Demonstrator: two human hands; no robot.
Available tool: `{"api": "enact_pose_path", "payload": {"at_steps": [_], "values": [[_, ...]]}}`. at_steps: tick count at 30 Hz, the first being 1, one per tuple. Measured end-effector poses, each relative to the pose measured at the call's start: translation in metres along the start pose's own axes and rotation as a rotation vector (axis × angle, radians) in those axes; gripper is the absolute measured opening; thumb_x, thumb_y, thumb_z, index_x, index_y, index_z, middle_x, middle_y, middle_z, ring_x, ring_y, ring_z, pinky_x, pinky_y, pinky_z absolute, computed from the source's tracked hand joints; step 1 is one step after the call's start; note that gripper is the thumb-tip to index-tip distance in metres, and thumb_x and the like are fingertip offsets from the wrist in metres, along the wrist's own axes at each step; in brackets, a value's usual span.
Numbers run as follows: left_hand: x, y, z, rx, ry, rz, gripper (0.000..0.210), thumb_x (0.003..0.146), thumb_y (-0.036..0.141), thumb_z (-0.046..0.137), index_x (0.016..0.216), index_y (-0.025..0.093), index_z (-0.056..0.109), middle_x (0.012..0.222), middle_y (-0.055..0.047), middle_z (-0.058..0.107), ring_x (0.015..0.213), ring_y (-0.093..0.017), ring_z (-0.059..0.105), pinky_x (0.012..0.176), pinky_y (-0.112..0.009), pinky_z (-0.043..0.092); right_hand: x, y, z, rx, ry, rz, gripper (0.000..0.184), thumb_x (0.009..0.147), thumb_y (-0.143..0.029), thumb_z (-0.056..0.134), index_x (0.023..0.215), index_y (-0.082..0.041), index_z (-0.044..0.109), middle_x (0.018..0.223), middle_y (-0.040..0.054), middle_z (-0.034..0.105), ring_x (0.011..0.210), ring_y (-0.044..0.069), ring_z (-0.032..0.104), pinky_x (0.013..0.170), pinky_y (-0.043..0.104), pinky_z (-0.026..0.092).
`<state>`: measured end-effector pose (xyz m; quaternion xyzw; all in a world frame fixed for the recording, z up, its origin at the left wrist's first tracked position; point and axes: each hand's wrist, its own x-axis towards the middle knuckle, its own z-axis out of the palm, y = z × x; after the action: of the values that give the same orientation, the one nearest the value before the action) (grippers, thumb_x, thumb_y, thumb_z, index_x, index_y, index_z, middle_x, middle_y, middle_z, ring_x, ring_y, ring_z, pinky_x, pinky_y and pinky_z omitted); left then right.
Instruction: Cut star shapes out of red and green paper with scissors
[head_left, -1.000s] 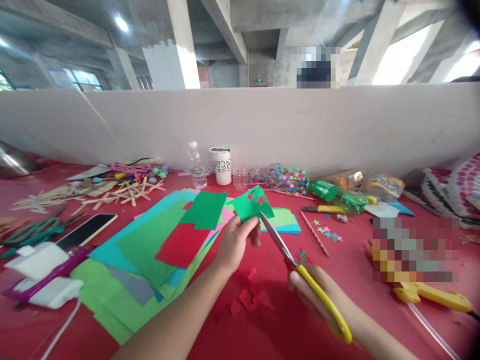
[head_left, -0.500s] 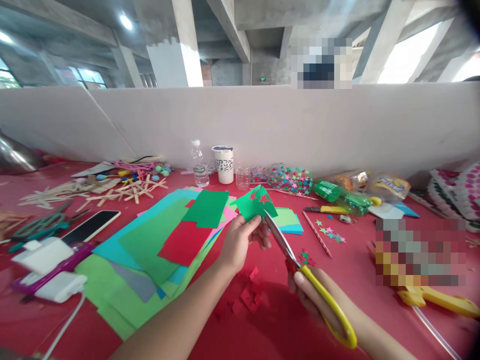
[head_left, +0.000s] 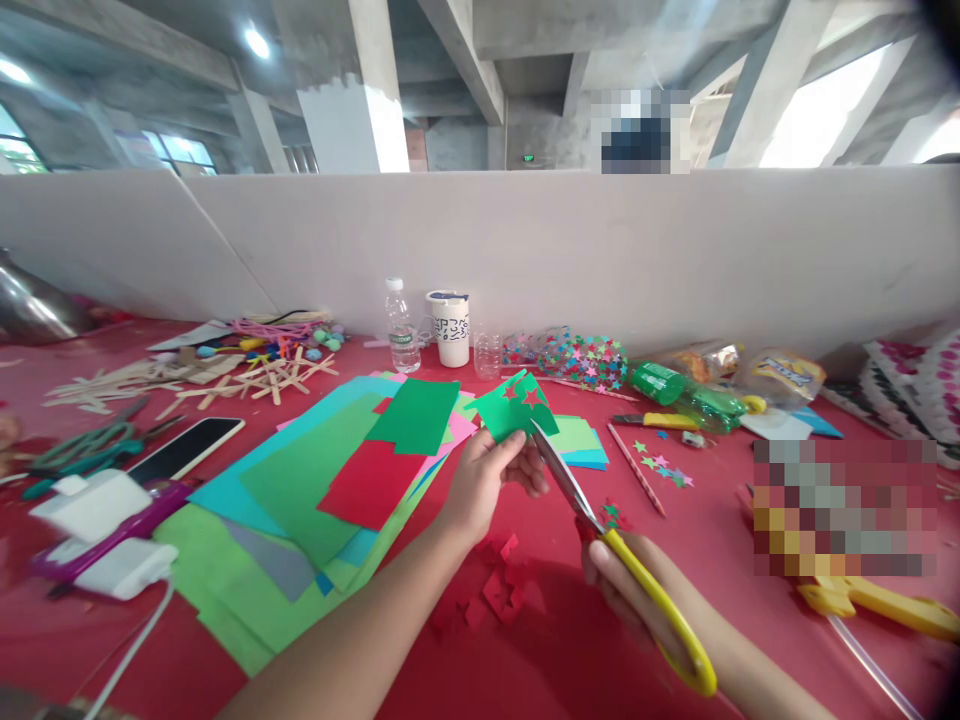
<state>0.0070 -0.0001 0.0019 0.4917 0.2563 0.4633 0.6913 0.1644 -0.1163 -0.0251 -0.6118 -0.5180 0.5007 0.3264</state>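
Note:
Pinched between thumb and fingers of my left hand [head_left: 487, 475] is a piece of green paper [head_left: 501, 415], held up above the table. Star-shaped cut-outs in it show red. My right hand [head_left: 630, 590] grips scissors [head_left: 664, 600] with yellow handles. Their blades point up and left, with the tips at the lower right edge of the green paper, close to my left fingers. Below the hands lie red paper scraps [head_left: 495, 590]. Small green and red stars [head_left: 613, 515] lie just beyond the scissors.
Stacked coloured paper [head_left: 300, 480] spreads on the left, near a phone [head_left: 187, 448] and chargers [head_left: 90, 510]. A bottle [head_left: 403, 330] and a cup [head_left: 450, 330] stand by the white partition [head_left: 480, 230]. A yellow glue gun [head_left: 877, 600] lies right.
The view has shifted very slightly. Both hands, the green paper and the scissors stay almost in the same place.

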Motion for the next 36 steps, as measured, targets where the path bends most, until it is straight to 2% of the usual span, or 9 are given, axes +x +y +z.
{"api": "enact_pose_path", "payload": {"at_steps": [10, 14, 20, 30, 36], "values": [[0.001, -0.003, -0.002, -0.011, -0.005, -0.007, 0.025, 0.08, 0.034, 0.061, 0.072, 0.011, 0.061, 0.062, -0.004, 0.062, 0.049, -0.016, 0.061, 0.048, -0.027, 0.048, -0.001, -0.001, 0.005, 0.023, 0.054, 0.011, 0.065, 0.071, -0.083, 0.037, 0.071, -0.019, 0.048, 0.045, -0.0103, 0.03, 0.036, 0.006, 0.03, 0.035, 0.017, 0.026], [0.001, -0.003, -0.001, -0.011, -0.002, -0.013, 0.025, 0.079, 0.035, 0.061, 0.072, 0.011, 0.061, 0.061, -0.004, 0.062, 0.049, -0.016, 0.062, 0.049, -0.028, 0.049, -0.002, -0.003, 0.005, 0.04, 0.052, 0.041, 0.062, 0.072, -0.081, 0.039, 0.068, -0.02, 0.046, 0.045, -0.0103, 0.031, 0.035, 0.005, 0.029, 0.035, 0.017, 0.025], [0.001, 0.0, -0.002, 0.016, 0.009, 0.008, 0.024, 0.079, 0.035, 0.061, 0.072, 0.013, 0.06, 0.061, -0.003, 0.062, 0.048, -0.015, 0.06, 0.047, -0.026, 0.047, -0.004, -0.009, 0.004, 0.047, 0.049, 0.013, 0.061, 0.072, -0.081, 0.04, 0.065, -0.021, 0.042, 0.046, -0.011, 0.03, 0.035, 0.004, 0.028, 0.036, 0.017, 0.021], [0.002, 0.001, -0.006, 0.135, 0.044, 0.067, 0.024, 0.08, 0.036, 0.06, 0.068, 0.015, 0.057, 0.057, -0.001, 0.061, 0.044, -0.013, 0.058, 0.043, -0.023, 0.043, -0.002, -0.012, 0.002, 0.015, 0.058, 0.046, 0.062, 0.069, -0.083, 0.042, 0.064, -0.021, 0.043, 0.048, -0.0102, 0.028, 0.037, 0.006, 0.03, 0.035, 0.017, 0.021], [0.004, 0.003, -0.011, 0.224, 0.021, 0.089, 0.025, 0.079, 0.037, 0.059, 0.066, 0.015, 0.056, 0.054, 0.001, 0.058, 0.043, -0.011, 0.056, 0.044, -0.022, 0.042, -0.002, -0.011, 0.001, -0.002, 0.045, 0.047, 0.059, 0.071, -0.08, 0.044, 0.064, -0.021, 0.043, 0.045, -0.01, 0.03, 0.036, 0.006, 0.029, 0.035, 0.018, 0.021]]}}
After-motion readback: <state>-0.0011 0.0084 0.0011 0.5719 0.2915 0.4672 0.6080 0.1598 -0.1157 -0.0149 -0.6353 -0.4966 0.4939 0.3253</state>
